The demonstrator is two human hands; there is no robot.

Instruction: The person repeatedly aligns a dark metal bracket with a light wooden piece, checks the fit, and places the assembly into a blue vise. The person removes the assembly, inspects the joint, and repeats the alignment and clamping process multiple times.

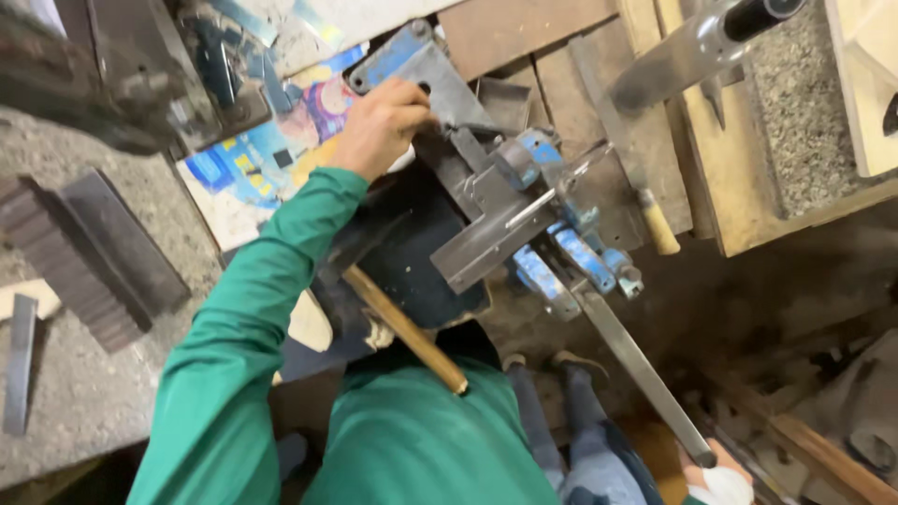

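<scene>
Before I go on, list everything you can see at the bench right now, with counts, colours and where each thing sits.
Vise: one, blue and grey metal, centre of the bench.
Long lever bar: one, grey steel, running from the vise toward the lower right.
Metal plate: one, blue and grey, upper centre, under the left hand.
Wooden handle: one, tan, lying diagonally near the chest.
Stack of dark flat strips: one stack, dark grey, on the left.
Flat file with wooden grip: one, grey with pale handle, right of the vise.
Left hand: on the metal plate, green sleeve.
Right hand: white-gloved, at the lever bar's lower end.
</scene>
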